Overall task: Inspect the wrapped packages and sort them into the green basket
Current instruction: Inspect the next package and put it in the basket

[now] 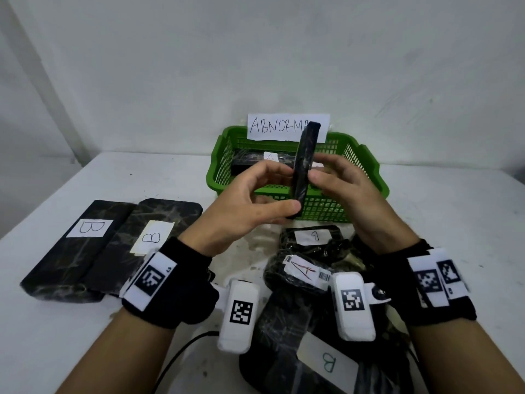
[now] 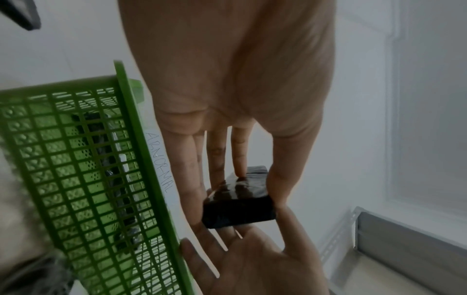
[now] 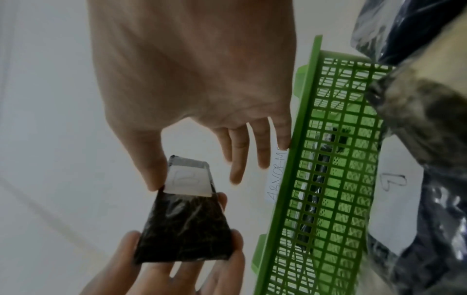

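Observation:
A slim black wrapped package (image 1: 304,163) stands on edge in the air, just in front of the green basket (image 1: 321,207). My left hand (image 1: 285,189) grips its lower end, thumb near the bottom and fingers higher up. In the right wrist view the package (image 3: 184,225) shows a white label, and left fingertips (image 3: 131,239) curl round its end. My right hand (image 1: 321,172) rests its thumb on the package's side. The other right fingers (image 3: 235,171) are straight, spread and off the package. In the left wrist view the package (image 2: 237,203) lies under my left fingers.
The basket holds a black package (image 1: 252,162) and carries an "ABNORMAL" paper sign (image 1: 272,127). Two flat packages marked B (image 1: 91,240) (image 1: 153,237) lie on the left of the white table (image 1: 454,223). A pile of packages (image 1: 304,273) sits under my wrists, with a black cable (image 1: 176,362) beside it.

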A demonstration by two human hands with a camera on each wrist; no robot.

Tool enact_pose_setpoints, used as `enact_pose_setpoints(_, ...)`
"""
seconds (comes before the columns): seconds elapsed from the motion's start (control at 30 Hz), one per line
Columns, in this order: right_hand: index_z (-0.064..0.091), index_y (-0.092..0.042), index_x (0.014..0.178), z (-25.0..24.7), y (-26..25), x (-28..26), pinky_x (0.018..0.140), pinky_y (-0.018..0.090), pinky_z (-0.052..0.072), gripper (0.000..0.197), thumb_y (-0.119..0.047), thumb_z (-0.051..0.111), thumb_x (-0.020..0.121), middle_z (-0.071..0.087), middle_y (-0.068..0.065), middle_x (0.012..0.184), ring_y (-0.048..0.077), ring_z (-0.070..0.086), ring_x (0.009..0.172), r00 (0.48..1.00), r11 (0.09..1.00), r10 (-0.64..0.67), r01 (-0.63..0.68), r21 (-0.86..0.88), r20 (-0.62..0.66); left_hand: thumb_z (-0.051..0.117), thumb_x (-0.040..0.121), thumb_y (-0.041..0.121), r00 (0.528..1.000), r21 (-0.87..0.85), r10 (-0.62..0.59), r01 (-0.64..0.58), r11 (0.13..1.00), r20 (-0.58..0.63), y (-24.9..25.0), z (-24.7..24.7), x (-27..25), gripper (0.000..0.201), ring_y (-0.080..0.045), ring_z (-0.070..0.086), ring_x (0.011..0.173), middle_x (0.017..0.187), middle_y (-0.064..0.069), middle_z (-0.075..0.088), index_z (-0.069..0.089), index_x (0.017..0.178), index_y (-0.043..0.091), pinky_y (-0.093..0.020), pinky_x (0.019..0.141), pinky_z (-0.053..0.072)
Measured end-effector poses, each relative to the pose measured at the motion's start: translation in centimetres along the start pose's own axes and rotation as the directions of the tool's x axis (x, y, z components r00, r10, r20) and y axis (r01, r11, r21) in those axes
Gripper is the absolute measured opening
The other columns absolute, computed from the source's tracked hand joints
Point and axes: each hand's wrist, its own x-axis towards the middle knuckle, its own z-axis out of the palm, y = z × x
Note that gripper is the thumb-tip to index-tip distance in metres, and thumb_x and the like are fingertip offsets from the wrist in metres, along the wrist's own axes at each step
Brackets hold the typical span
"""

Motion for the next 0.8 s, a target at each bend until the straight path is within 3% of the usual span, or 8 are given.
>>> enact_pose_setpoints(0.07, 0.067, -0.021, 0.123, 0.0, 0.0, -0.1, 0.103, 0.042, 0.050, 0.048, -0.038, 0.072, 0.078, 0.077, -0.008, 0.112, 0.007, 0.069, 0.111, 1.000, 1.000, -0.011, 0.012, -0.015, 0.028, 0.076, 0.078, 0.009, 1.000, 0.035, 0.008, -0.008, 0.999, 0.011, -0.1, 0.0, 0.0, 0.049, -0.017, 0.071, 0.085, 0.124, 0.000, 0.064, 0.056, 0.123, 0.012, -0.030, 0.078, 0.059)
enact_pose_setpoints(0.17, 0.071, -0.019, 0.115, 0.3, -0.1, -0.2, 0.102, 0.054, 0.052, 0.038, -0.035, 0.074, 0.081, 0.076, 0.000, 0.116, 0.019, 0.070, 0.113, 0.998, 0.999, -0.038, 0.039, -0.007, 0.052, 0.078, 0.076, 0.013, 0.999, 0.095, 0.026, -0.029, 0.995, 0.035, -0.1, -0.1, -0.1, 0.051, -0.018, 0.070, 0.089, 0.126, -0.003, 0.063, 0.058, 0.123, 0.014, -0.030, 0.085, 0.058)
enact_pose_setpoints(0.27, 0.074, -0.015, 0.107, 0.6, 0.0, -0.2, 0.092, 0.038, 0.058, 0.031, -0.028, 0.077, 0.079, 0.078, 0.004, 0.107, 0.018, 0.074, 0.103, 0.995, 0.994, -0.102, 0.102, 0.029, 0.000, 0.075, 0.081, 0.004, 0.999, 0.108, 0.029, -0.033, 0.994, 0.036, -0.3, 0.0, -0.1, 0.043, -0.014, 0.069, 0.087, 0.123, -0.008, 0.063, 0.059, 0.121, 0.011, -0.030, 0.085, 0.058)
enact_pose_setpoints(0.37, 0.074, -0.009, 0.106, 0.6, 0.0, -0.3, 0.084, 0.023, 0.055, 0.029, -0.022, 0.078, 0.080, 0.079, 0.007, 0.103, 0.017, 0.075, 0.097, 0.988, 0.987, -0.154, 0.155, 0.031, -0.030, 0.074, 0.082, -0.001, 1.000, 0.099, 0.011, -0.013, 0.995, 0.026, -0.4, 0.1, 0.0, 0.039, -0.010, 0.069, 0.083, 0.122, -0.008, 0.062, 0.059, 0.118, 0.009, -0.031, 0.079, 0.060)
enact_pose_setpoints(0.5, 0.074, -0.009, 0.108, 0.7, 0.1, -0.3, 0.089, 0.025, 0.055, 0.028, -0.019, 0.079, 0.083, 0.078, 0.006, 0.104, 0.017, 0.074, 0.099, 0.989, 0.989, -0.149, 0.149, -0.001, -0.009, 0.073, 0.082, -0.002, 1.000, 0.117, 0.004, -0.005, 0.993, 0.012, -0.6, 0.1, 0.2, 0.041, -0.007, 0.069, 0.083, 0.120, -0.008, 0.062, 0.058, 0.118, 0.010, -0.028, 0.074, 0.059)
enact_pose_setpoints(0.67, 0.071, -0.016, 0.116, 0.5, -0.3, -0.4, 0.093, 0.029, 0.055, 0.034, -0.031, 0.075, 0.086, 0.077, 0.002, 0.113, 0.014, 0.072, 0.107, 0.993, 0.994, -0.112, 0.112, -0.003, 0.039, 0.076, 0.082, 0.004, 0.999, 0.179, 0.036, -0.032, 0.983, -0.021, -0.9, -0.4, 0.2, 0.044, -0.011, 0.069, 0.095, 0.119, 0.000, 0.066, 0.057, 0.120, 0.018, -0.026, 0.088, 0.056)
enact_pose_setpoints(0.73, 0.071, -0.023, 0.116, 0.4, -0.8, -0.6, 0.079, 0.029, 0.057, 0.034, -0.042, 0.067, 0.087, 0.076, 0.000, 0.115, 0.008, 0.071, 0.095, 0.994, 0.994, -0.106, 0.105, 0.021, 0.009, 0.076, 0.082, 0.002, 0.998, 0.216, 0.054, -0.049, 0.975, -0.019, -1.1, -0.7, 0.4, 0.045, -0.015, 0.067, 0.106, 0.120, 0.003, 0.065, 0.058, 0.118, 0.021, -0.028, 0.089, 0.056)
enact_pose_setpoints(0.8, 0.071, -0.021, 0.118, 0.2, -1.4, -0.8, 0.056, 0.024, 0.051, 0.035, -0.041, 0.063, 0.090, 0.075, 0.005, 0.115, 0.007, 0.063, 0.069, 0.991, 0.985, -0.122, 0.127, 0.118, -0.052, 0.076, 0.081, -0.002, 0.997, 0.248, 0.078, -0.070, 0.966, -0.023, -1.1, -1.2, 0.5, 0.047, -0.011, 0.065, 0.110, 0.121, 0.005, 0.064, 0.059, 0.116, 0.025, -0.023, 0.084, 0.055)
